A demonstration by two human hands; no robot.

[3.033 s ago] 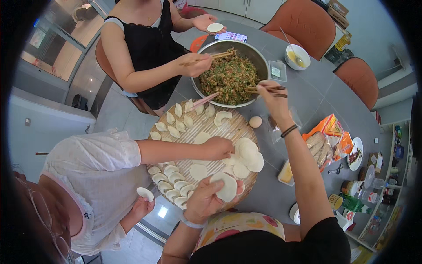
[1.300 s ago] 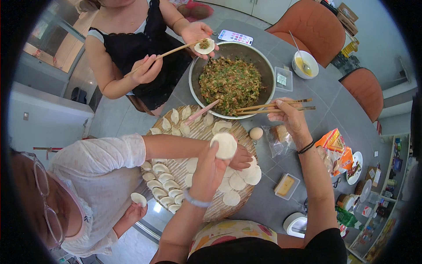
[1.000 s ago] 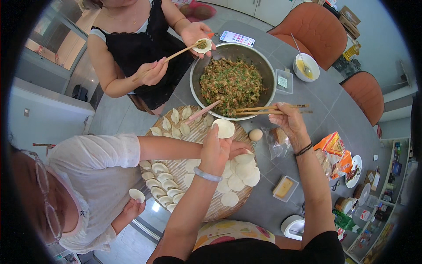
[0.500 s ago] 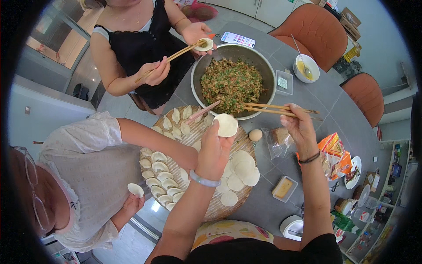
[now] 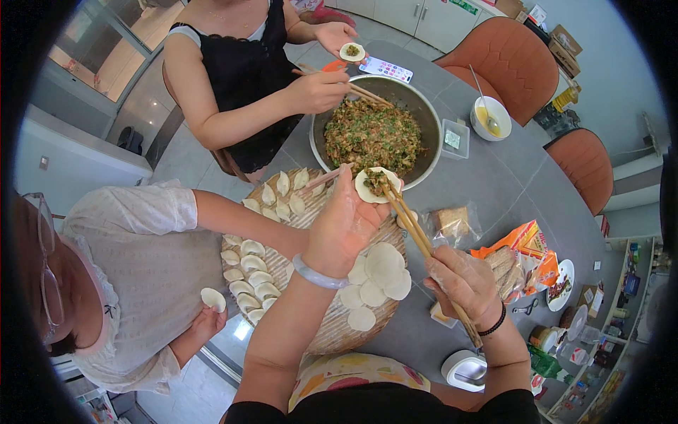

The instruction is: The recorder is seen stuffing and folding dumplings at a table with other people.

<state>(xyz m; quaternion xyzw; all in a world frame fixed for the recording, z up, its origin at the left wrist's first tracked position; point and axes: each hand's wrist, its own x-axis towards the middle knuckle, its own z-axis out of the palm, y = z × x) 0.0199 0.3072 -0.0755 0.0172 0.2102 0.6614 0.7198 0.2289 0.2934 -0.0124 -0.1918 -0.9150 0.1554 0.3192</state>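
Observation:
My left hand (image 5: 340,230) holds a round dumpling wrapper (image 5: 364,192) on its fingers, just over the near rim of the metal bowl (image 5: 430,134). A clump of green-flecked filling (image 5: 374,181) lies on that wrapper. Chopsticks (image 5: 413,225) are gripped in my right hand (image 5: 464,281), their tips pressed on the filling. The bowl holds a large heap of the same mix. Below my left hand, the round woven tray (image 5: 328,336) carries overlapping flat wrappers (image 5: 385,265) on the right and folded dumplings (image 5: 254,266) on the left.
Across the table, a person (image 5: 240,85) dips chopsticks into the bowl. Another person (image 5: 155,254) at left reaches over the tray behind my left arm, a wrapper in the other hand. Rightward are bagged bread (image 5: 452,221), an orange package (image 5: 526,247) and a white bowl (image 5: 494,113).
My right hand has brought the chopsticks from the bowl to the wrapper, which was bare and now bears filling. The person across has moved their chopsticks from their wrapper into the bowl.

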